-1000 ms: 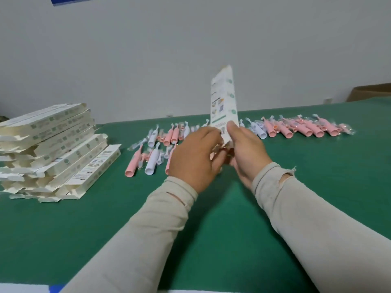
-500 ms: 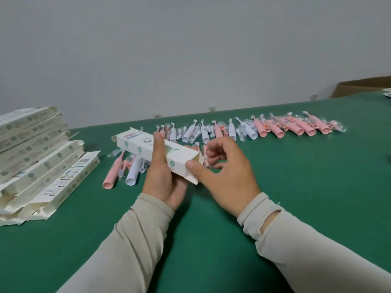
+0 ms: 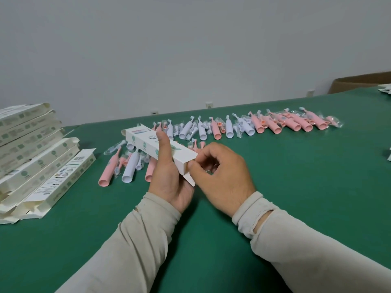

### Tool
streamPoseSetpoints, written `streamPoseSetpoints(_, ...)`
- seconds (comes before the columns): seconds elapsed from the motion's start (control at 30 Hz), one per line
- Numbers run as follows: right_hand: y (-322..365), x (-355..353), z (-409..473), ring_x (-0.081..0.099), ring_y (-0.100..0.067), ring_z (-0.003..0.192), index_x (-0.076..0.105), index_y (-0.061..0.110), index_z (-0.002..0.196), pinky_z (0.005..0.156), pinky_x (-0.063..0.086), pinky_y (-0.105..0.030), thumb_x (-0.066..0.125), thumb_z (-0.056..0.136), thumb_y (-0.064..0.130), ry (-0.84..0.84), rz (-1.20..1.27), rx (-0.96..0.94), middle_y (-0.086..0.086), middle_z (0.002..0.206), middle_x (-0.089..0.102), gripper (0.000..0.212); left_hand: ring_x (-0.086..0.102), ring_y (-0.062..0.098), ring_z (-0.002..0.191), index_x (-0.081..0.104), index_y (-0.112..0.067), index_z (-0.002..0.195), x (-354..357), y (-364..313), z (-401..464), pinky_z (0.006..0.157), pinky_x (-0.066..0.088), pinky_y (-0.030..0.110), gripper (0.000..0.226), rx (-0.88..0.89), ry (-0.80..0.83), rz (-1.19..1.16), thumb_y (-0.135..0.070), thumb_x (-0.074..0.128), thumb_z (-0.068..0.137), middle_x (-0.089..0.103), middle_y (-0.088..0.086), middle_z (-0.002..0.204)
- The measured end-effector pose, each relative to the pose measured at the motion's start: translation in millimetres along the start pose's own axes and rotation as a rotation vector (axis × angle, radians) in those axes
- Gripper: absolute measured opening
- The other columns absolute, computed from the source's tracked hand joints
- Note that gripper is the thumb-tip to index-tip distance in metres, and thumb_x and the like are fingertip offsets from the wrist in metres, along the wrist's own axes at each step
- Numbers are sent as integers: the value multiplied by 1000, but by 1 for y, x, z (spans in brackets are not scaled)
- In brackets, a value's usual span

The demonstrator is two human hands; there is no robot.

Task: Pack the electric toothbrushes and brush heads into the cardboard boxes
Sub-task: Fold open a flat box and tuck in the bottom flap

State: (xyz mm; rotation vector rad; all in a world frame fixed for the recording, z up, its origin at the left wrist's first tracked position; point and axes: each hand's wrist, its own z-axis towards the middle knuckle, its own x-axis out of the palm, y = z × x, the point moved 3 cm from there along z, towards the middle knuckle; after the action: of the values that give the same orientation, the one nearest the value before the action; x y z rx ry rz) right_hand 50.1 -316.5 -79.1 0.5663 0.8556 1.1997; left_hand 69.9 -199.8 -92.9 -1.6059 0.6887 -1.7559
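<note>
A long white cardboard box (image 3: 146,142) lies level above the green table, its far end pointing left and away. My left hand (image 3: 169,178) grips it from below, thumb laid across its top. My right hand (image 3: 220,174) has curled fingers at the box's near open end, thumb tip touching the flap there. Pink and white electric toothbrushes (image 3: 260,125) with bagged brush heads lie in a long row behind the hands. Another small group, among them a pink toothbrush (image 3: 108,172) and a white one (image 3: 131,168), lies just left of the box.
A stack of white cardboard boxes (image 3: 31,153) with open end flaps sits at the left on the green table (image 3: 296,187). A brown carton (image 3: 359,83) stands at the far right by the wall. White packets show at the right edge.
The box has swung down from upright to level. My left hand now holds it from below, and my right hand has come to its near end flap.
</note>
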Motion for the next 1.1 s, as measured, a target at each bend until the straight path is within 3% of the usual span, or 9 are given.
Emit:
streamPoseSetpoints(0.1, 7, -5, 1, 56, -8, 88, 58, 30, 93, 79, 51, -32, 62, 78, 44, 275, -129, -191, 16, 91, 60, 20, 49, 39, 134, 54, -21, 141, -1, -7, -1, 109, 40, 59, 78, -98, -49, -99, -76, 50, 85, 48, 25, 146)
streamPoseSetpoints(0.17, 6, -6, 1, 53, -10, 94, 54, 26, 109, 84, 50, -35, 64, 81, 35, 421, -230, -275, 13, 102, 58, 31, 45, 40, 137, 44, -29, 149, -5, -9, 3, 112, 36, 62, 78, -92, -87, -120, -74, 51, 85, 41, 23, 152)
streamPoseSetpoints(0.4, 7, -15, 7, 60, -24, 95, 73, 15, 104, 84, 51, -45, 70, 91, 22, 234, -279, -420, 1, 102, 65, 15, 60, 37, 122, 41, -29, 149, -1, -8, 0, 108, 43, 57, 75, -76, -35, -106, -72, 46, 89, 56, 21, 140)
streamPoseSetpoints(0.5, 7, -16, 7, 59, -25, 93, 78, 17, 98, 80, 51, -45, 73, 89, 22, 206, -305, -454, 2, 98, 66, 11, 66, 31, 115, 56, -35, 132, 3, -9, -3, 102, 49, 52, 53, -34, 12, -99, -69, 44, 93, 69, 14, 124)
streamPoseSetpoints(0.6, 9, -17, 9, 58, -24, 92, 77, 18, 90, 80, 51, -45, 74, 88, 28, 189, -302, -450, 4, 95, 66, 11, 67, 26, 111, 75, -27, 109, 3, -6, -8, 100, 52, 46, 56, -98, 20, -68, -69, 42, 94, 73, 11, 114)
streamPoseSetpoints(0.7, 7, -22, 13, 56, -18, 87, 69, 20, 83, 77, 51, -44, 70, 87, 44, 197, -324, -404, 7, 90, 62, 24, 56, 26, 115, 59, -11, 133, 4, -4, -11, 111, 40, 50, 78, -214, -9, -103, -73, 51, 87, 64, 12, 116)
streamPoseSetpoints(0.87, -1, -27, 16, 55, -12, 72, 61, 25, 75, 68, 52, -42, 66, 74, 66, 224, -220, -240, 13, 78, 58, 41, 55, 32, 125, 42, -8, 144, 6, -7, -14, 80, 59, 48, 89, -272, 40, -172, -67, 61, 80, 60, 16, 118)
streamPoseSetpoints(0.97, -8, -26, 17, 51, -9, 64, 55, 22, 74, 62, 51, -40, 69, 69, 68, 269, -129, -181, 13, 73, 58, 48, 52, 40, 130, 46, -2, 139, 4, -8, -16, 81, 59, 50, 89, -325, 129, -80, -69, 60, 81, 53, 22, 131)
streamPoseSetpoints(1.1, -25, -17, 13, 53, -4, 64, 58, 26, 86, 66, 52, -31, 75, 63, 63, 514, 23, 44, 16, 76, 63, 47, 68, 25, 87, 62, -12, 126, -2, -19, -19, 54, 56, 33, 75, -289, 161, 491, -70, 61, 80, 70, 18, 113)
